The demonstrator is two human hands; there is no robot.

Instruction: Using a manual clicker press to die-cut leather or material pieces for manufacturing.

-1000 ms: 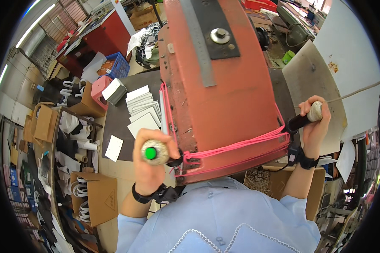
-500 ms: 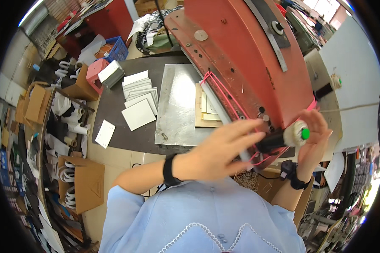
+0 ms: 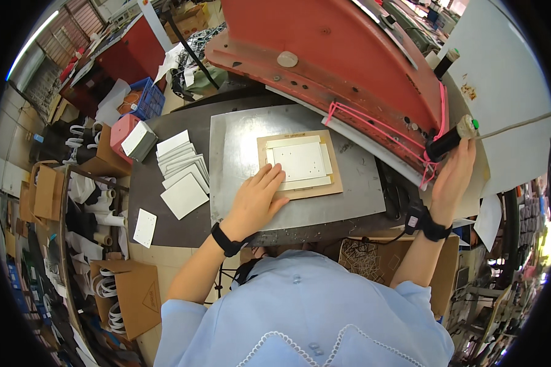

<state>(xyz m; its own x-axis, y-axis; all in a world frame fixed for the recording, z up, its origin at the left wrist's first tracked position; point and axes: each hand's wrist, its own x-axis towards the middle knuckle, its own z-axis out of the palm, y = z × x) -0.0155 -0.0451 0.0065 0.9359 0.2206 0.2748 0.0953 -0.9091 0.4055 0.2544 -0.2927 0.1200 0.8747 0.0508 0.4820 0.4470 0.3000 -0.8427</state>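
White rectangular card point(image 3: 300, 161) on brown board point(image 3: 324, 186): left hand point(image 3: 255, 200) flat, fingers spread, beside it; right hand point(image 3: 452, 173) grasps black handle point(image 3: 445, 140).

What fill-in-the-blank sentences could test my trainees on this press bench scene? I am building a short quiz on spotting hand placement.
1. The left hand rests flat on the grey metal plate, its fingertips at the edge of the flat ____ board.
2. The right hand reaches up to the black cylindrical ____ of the red press head.
3. A white sheet lies ____ the board.
4. The stack of white square cards lies to the person's ____ of the plate.

Missing words: brown; handle; on; left
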